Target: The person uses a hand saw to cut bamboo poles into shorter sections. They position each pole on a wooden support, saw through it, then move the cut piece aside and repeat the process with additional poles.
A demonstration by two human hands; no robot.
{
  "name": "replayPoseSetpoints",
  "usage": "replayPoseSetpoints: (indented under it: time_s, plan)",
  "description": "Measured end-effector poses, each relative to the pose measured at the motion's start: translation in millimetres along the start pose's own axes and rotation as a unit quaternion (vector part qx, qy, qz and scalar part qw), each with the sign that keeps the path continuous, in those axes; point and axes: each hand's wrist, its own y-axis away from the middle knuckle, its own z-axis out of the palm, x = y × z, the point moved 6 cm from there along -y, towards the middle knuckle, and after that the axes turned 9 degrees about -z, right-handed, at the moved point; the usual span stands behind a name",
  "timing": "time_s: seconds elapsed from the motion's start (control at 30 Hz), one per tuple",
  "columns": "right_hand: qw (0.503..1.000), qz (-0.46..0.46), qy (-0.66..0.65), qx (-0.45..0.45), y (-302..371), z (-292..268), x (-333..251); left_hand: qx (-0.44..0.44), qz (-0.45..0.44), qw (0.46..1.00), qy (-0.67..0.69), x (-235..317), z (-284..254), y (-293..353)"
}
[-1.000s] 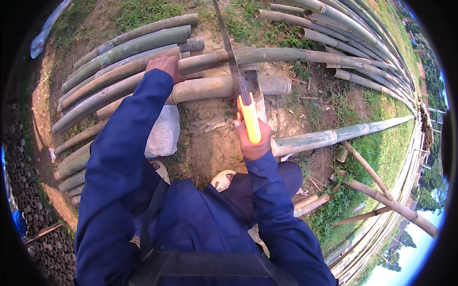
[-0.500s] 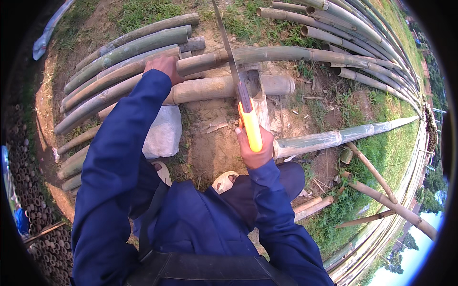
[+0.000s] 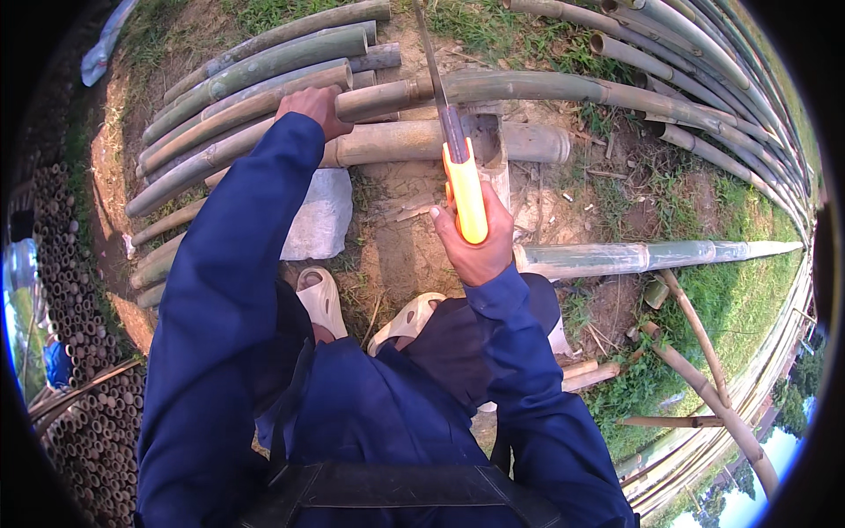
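Observation:
My right hand (image 3: 480,242) is closed round the orange-yellow handle of a handsaw (image 3: 462,185). The saw's long blade points away from me and crosses a long bamboo pole (image 3: 537,86). To the left of the blade, my left hand (image 3: 315,113) is wrapped over that same pole. Beneath it lies a thicker bamboo length (image 3: 396,141), next to an upright split bamboo piece (image 3: 495,167). How deep the blade sits in the pole cannot be made out.
Cut bamboo lengths (image 3: 264,62) lie side by side at the left, more poles (image 3: 669,62) at the far right. A whitish sack-like block (image 3: 319,216) rests by my feet. Another pole (image 3: 651,256) stretches rightward beside my knee. Stacked bamboo ends (image 3: 97,352) fill the left edge.
The saw has moved away from me along its length, its handle now closer to the pole. My left hand keeps its hold. The whole view has shifted slightly.

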Motion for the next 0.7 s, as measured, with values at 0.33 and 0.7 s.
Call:
replayPoseSetpoints:
  time_s: [0.33, 0.7]
  plan:
    - [0.999, -0.015, -0.02, 0.042, 15, 17, 7, 0.017, 0.019, 1.0, 0.009, 1, -2, 3]
    - [0.994, 0.065, 0.081, 0.024, 95, -6, -19, 0.036, 0.045, 0.998, 0.024, -3, 3, -4]
